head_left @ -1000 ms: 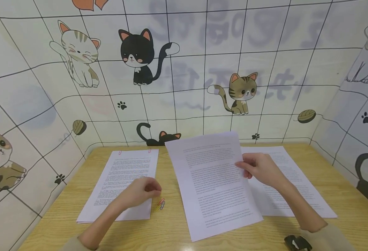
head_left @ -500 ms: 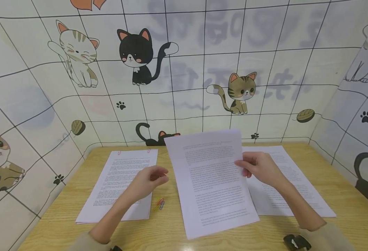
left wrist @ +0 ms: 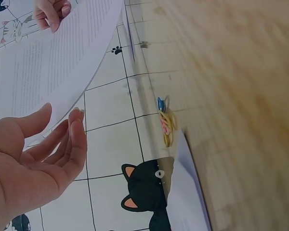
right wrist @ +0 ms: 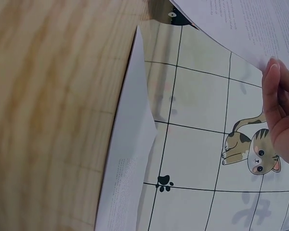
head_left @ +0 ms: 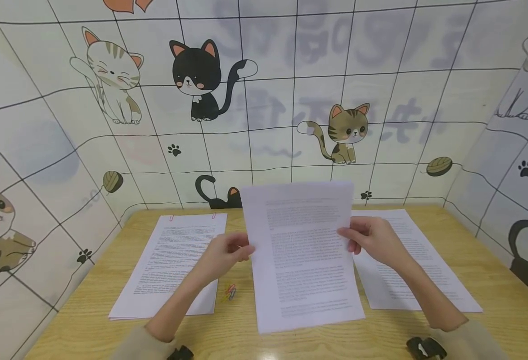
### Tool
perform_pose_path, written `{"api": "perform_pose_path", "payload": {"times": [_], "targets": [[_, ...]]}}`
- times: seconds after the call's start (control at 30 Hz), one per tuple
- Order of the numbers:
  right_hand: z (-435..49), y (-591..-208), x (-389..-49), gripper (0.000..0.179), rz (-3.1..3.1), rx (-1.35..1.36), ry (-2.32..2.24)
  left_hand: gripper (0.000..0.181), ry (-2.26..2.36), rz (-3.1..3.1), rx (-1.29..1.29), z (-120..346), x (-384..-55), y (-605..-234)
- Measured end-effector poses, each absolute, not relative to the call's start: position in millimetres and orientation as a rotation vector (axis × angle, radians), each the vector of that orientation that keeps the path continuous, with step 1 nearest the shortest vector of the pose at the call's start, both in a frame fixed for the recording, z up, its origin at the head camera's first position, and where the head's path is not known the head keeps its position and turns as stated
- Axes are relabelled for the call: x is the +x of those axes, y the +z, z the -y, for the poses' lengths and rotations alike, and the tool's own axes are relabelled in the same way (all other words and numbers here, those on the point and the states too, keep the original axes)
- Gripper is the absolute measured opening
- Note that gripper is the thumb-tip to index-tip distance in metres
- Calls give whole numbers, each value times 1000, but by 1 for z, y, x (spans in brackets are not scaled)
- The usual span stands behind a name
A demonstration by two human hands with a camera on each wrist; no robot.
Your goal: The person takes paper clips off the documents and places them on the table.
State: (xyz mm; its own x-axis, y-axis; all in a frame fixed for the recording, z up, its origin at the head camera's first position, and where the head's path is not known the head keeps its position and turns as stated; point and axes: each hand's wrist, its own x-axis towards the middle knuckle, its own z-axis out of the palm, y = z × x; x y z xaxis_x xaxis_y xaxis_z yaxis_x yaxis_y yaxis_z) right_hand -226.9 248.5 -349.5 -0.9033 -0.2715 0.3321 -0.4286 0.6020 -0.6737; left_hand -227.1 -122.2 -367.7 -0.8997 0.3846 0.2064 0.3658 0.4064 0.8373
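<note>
In the head view my right hand pinches the right edge of upright printed paper; whether it is one sheet or a thin stack I cannot tell. At the opposite edge is my left hand, its thumb tip overlapping the margin. The left wrist view shows a gap between that hand's thumb and fingers, with the paper's edge running between them. A small heap of coloured paper clips lies below the left hand.
A printed stack with two red paper clips along its top edge lies left on the wooden table. Another printed stack lies right, partly behind the held paper. A cat-patterned wall covering rises behind the table.
My left hand has moved up and right from beside the clips to the paper's left edge. The paper has turned straighter and risen slightly at its lower end; the right hand keeps its pinch.
</note>
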Motion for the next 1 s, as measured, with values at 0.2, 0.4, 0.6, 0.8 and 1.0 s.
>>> {"api": "perform_pose_path", "payload": {"times": [0.2, 0.4, 0.6, 0.8, 1.0], "targets": [[-250, -350, -228, 10, 2613, 569, 1230, 12, 1606, -2575, 664, 117, -229, -366], [-249, -348, -228, 12, 2583, 555, 1341, 8, 1602, -2588, 626, 116, -229, -363], [-247, -349, -231, 12, 2554, 550, 1382, 10, 1620, -2627, 580, 114, -230, -361], [-244, -349, -233, 14, 2565, 548, 1400, 9, 1717, -2672, 431, 110, -234, -359], [-242, -347, -233, 15, 2627, 573, 1369, 7, 1739, -2696, 374, 109, -236, -359]]}}
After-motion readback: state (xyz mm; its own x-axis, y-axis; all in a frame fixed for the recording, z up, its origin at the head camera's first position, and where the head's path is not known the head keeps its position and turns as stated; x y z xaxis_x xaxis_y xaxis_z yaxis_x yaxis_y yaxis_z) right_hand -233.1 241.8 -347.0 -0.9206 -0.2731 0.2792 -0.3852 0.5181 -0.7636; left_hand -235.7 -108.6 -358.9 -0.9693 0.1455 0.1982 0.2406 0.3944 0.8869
